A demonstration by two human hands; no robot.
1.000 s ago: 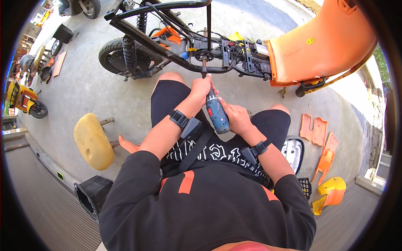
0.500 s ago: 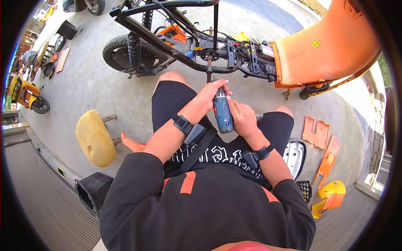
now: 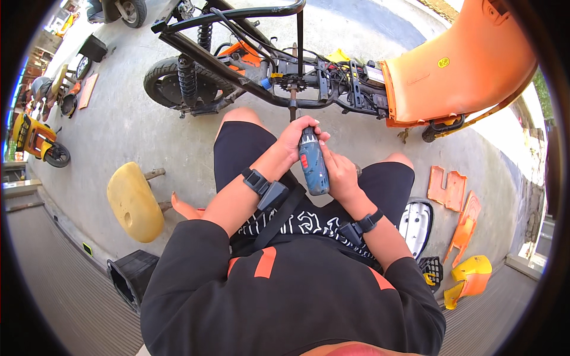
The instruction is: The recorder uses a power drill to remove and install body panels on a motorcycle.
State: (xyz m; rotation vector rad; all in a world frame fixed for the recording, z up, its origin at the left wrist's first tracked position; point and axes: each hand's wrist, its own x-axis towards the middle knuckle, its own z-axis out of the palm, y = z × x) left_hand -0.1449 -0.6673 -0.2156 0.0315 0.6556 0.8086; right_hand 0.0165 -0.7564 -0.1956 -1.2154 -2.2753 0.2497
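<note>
A blue cordless drill [image 3: 314, 169] is held between my two hands, its chuck end toward the stripped scooter frame [image 3: 231, 71]. My left hand [image 3: 295, 137] is closed around the front of the drill near the black chuck. Against the drill's right side my right hand [image 3: 341, 173] is closed, the index finger stretched along the body; its grip is mostly hidden under that hand. Beyond the chuck, a brownish metal rod [image 3: 293, 98] runs into the middle of the frame, by a toothed sprocket [image 3: 291, 82]. The drill bit's tip cannot be made out.
An orange body panel [image 3: 457, 77] covers the scooter's right end; the rear wheel [image 3: 169, 83] lies at its left. A yellow-topped stool [image 3: 135, 202] and a black bin [image 3: 132, 276] stand at left. Orange panels [image 3: 463, 228] and a yellow-orange cover [image 3: 470, 279] lie at right.
The drill and both hands have come slightly nearer to me, and the drill's body has turned a little. Both hands keep their hold. The view has shifted slightly.
</note>
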